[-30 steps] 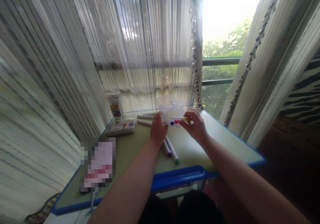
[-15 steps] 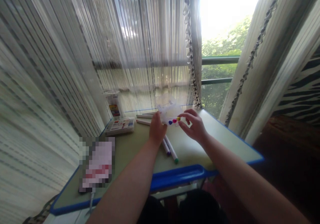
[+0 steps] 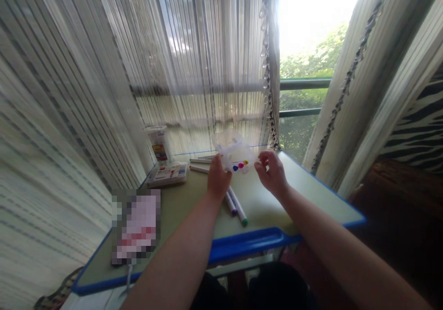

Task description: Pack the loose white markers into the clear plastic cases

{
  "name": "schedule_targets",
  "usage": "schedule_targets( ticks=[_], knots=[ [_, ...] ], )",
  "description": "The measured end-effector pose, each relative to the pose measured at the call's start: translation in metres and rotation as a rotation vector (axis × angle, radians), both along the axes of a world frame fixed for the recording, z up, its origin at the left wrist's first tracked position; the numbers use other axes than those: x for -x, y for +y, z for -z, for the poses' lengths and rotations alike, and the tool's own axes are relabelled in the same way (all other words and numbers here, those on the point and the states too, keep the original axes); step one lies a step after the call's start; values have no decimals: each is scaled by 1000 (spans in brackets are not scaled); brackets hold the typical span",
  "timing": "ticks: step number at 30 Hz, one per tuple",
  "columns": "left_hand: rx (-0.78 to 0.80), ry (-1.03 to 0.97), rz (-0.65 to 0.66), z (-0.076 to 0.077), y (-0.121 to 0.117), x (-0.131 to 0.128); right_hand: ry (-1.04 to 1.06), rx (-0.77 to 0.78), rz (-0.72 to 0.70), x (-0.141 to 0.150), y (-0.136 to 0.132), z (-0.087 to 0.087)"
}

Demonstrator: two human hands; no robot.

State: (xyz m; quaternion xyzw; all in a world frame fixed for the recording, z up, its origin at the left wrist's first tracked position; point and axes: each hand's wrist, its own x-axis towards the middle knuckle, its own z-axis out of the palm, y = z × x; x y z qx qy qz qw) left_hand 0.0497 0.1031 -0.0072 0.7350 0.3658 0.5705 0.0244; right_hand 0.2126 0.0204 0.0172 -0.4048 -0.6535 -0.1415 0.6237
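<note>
My left hand (image 3: pixel 218 177) is closed around the left side of a clear plastic marker case (image 3: pixel 238 154), held above the desk. Blue, pink and yellow marker ends (image 3: pixel 241 165) show in a row along its near side. Just right of the case is my right hand (image 3: pixel 272 170), its fingers loosely curled, with a gap between thumb and fingertips and nothing visible in it. Under and in front of the left hand, two white markers (image 3: pixel 236 206) with purple and green ends lie on the desk. More white markers (image 3: pixel 200 164) lie behind that hand.
On the desk's (image 3: pixel 304 204) left side sit a flat clear box (image 3: pixel 168 174) with a printed label and an upright clear container (image 3: pixel 159 146). A blurred-out pinkish item (image 3: pixel 138 227) with a cable lies nearer. A blue raised lip (image 3: pixel 247 244) edges the front. Curtains hang behind.
My right hand has drawn back to the right from the yellow marker end, which now shows beside the pink one. My left hand still holds the case in nearly the same place.
</note>
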Motion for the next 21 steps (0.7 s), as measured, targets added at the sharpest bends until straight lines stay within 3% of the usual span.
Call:
schedule_targets(
  ticks=[3,7,9,14,21],
  knots=[
    [20,-48,-11,-2,-1,1,50,98,98,-5,6,4],
    [5,-176,-13,-6,0,4,-67,497,175,-8,16,11],
    [-12,-232,-33,-6,2,7,-191,617,79,-5,19,15],
    [10,-240,-106,-6,5,11,-391,724,-268,10,16,20],
    [58,-204,-143,-4,9,7,-457,791,-292,16,14,20]
  ],
)
